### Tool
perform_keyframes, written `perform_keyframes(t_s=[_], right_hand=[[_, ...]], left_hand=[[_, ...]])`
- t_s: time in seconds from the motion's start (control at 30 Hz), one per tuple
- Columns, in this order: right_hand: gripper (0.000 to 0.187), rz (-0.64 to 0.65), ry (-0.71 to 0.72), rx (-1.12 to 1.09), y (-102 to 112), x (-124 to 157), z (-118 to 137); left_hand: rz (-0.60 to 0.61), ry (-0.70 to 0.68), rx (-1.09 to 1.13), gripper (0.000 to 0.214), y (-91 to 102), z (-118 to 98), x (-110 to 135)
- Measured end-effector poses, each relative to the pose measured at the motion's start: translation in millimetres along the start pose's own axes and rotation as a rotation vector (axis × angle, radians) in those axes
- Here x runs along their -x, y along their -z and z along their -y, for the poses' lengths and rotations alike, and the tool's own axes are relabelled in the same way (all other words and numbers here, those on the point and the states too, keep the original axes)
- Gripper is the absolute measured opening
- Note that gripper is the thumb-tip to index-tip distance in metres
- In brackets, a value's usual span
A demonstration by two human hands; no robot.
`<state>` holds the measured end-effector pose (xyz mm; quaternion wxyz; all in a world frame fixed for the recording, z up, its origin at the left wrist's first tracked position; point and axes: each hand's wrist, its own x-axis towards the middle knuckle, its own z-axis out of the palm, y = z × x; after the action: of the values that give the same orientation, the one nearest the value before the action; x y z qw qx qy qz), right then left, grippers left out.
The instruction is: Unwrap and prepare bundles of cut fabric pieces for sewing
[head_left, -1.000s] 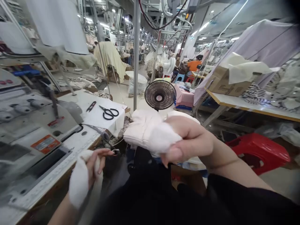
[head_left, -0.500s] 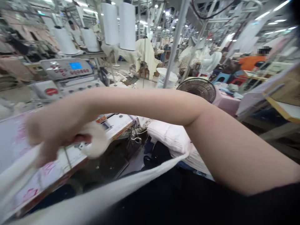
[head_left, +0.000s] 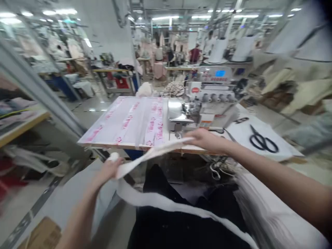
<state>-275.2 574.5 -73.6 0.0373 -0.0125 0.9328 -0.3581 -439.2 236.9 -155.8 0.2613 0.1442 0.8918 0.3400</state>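
A long white fabric strip (head_left: 153, 152) stretches between my two hands at the front edge of the sewing table. My left hand (head_left: 110, 167) is closed on its lower left end, with a small bit of white showing above the fingers. At the other end, my right hand (head_left: 203, 139) pinches the strip in front of the sewing machine (head_left: 211, 98). From the left hand a loose length of the strip sags across my dark-clad lap and runs off at the bottom right. Motion blur softens the fingers.
Black scissors (head_left: 263, 141) lie on the table's right side. Plastic sheeting with pink print (head_left: 127, 121) covers the left side. A blurred stack of pale fabric (head_left: 275, 207) is at my right. White thread cones (head_left: 218, 51) stand behind the machine. A cardboard box (head_left: 43, 233) sits low at left.
My view has swung left, bringing the sewing machine to centre-right. My right arm no longer crosses the whole view, and my left hand has come into sight, with the strip held between both hands.
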Motion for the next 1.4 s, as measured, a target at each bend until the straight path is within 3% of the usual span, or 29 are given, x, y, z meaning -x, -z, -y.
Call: perform_keyframes(t_s=[0.03, 0.13, 0.2, 0.27, 0.43, 0.5, 0.6, 0.77, 0.9, 1.03, 1.1, 1.2, 1.27, 1.4], right_hand=[[0.016, 0.067, 0.050, 0.085, -13, 3, 2], [0.017, 0.234, 0.284, 0.274, -52, 14, 20], [0.015, 0.214, 0.421, 0.294, -68, 15, 33], [0.018, 0.167, 0.437, 0.196, -69, 12, 36], [0.029, 0.104, -0.002, -0.553, -53, 12, 4], [0.030, 0.083, -0.142, -0.838, -63, 20, -12], [0.020, 0.097, -0.276, -1.182, -98, 32, -28], [0.013, 0.076, -0.403, -1.557, -161, 46, -41], [0.013, 0.071, -0.443, -1.629, -180, 58, -49], [0.024, 0.205, -0.483, -1.686, -169, 77, -69], [0.026, 0.192, -0.526, -1.708, -157, 88, -83], [0.019, 0.081, -0.603, -1.667, -139, 100, -99], [0.021, 0.026, -0.655, -1.632, -129, 106, -105], [0.026, -0.272, -0.698, -1.661, -115, 112, -112]], left_hand=[[0.061, -0.012, 0.069, 0.043, -14.3, -5, 1], [0.392, -0.265, 0.360, 0.040, -65.8, -31, -2], [0.641, -0.345, 0.499, 0.038, -95.5, -48, -1], [0.883, -0.331, 0.611, 0.039, -115.2, -60, 3], [1.348, -0.215, 0.908, 0.057, -133.1, -69, 11], [1.475, -0.198, 1.002, 0.062, -136.9, -72, 15], [1.600, -0.237, 1.047, 0.057, -143.7, -80, 21], [1.661, -0.189, 1.032, 0.054, -156.9, -87, 28], [1.585, -0.136, 0.986, 0.055, -165.9, -79, 30], [1.432, -0.113, 0.922, 0.060, -169.0, -67, 31], [1.416, -0.107, 0.903, 0.057, -171.2, -62, 30], [1.505, -0.080, 0.871, 0.058, -178.2, -53, 27], [1.488, -0.028, 0.844, 0.058, -182.2, -46, 24], [1.146, -0.013, 0.694, 0.048, -178.0, -40, 19]])
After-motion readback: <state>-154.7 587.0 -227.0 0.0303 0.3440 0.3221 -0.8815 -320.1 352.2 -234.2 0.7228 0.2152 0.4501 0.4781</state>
